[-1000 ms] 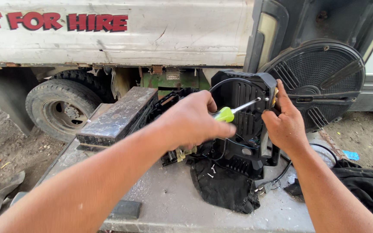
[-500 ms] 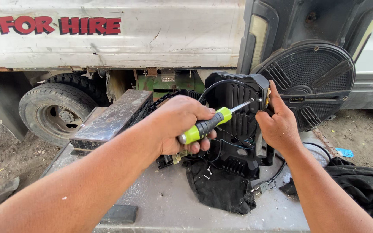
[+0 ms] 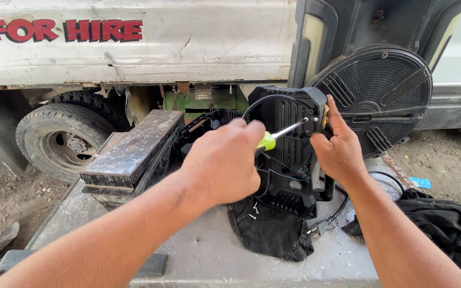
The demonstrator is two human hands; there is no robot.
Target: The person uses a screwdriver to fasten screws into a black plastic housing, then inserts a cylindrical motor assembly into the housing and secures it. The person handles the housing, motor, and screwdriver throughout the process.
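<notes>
Two hands work on a black plastic housing (image 3: 286,154) standing upright on the grey worktop (image 3: 204,256). Fingers of the left hand (image 3: 222,160) are wrapped tight around the green-handled screwdriver (image 3: 273,138), whose tip meets the housing's upper right corner. Fingers of the right hand (image 3: 340,149) press against the housing's right edge, steadying it. Several loose screws (image 3: 253,210) lie on a black cloth (image 3: 270,232) just near of the housing. Far right stands a round black speaker grille (image 3: 380,96); far left, a truck tyre (image 3: 65,138).
</notes>
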